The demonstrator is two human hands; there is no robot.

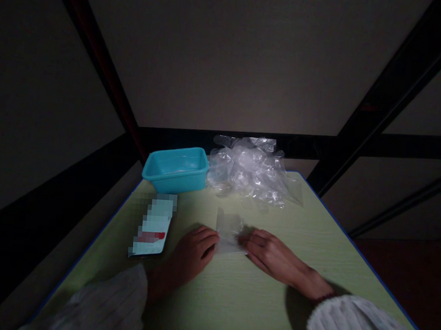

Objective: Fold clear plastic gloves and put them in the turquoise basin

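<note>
Film of clear, squarish plastic (229,229) on the pale-green table (230,300), likely light, limp and slippery, suits holding by its side edges, where left hand (196,249) and right hand (274,257) curl, pinch unclear.

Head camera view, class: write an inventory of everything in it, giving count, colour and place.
Table: one, pale green with blue edging, under the hands
Plastic tub: one, turquoise, far left of the table
Smartphone: one, screen pale and partly pixelated, nearer than the tub
Crumpled plastic pile: one, clear, pieces uncountable, right of the tub
Flat plastic piece: one, clear, between the hands
Wall panels: several, grey-brown, behind and beside
Dark strips: several, along the panels
Bracelet: one, dark, right wrist
Sleeves: two, greyish, lower corners
Left hand, right hand: two, bare, at the flat piece
</note>
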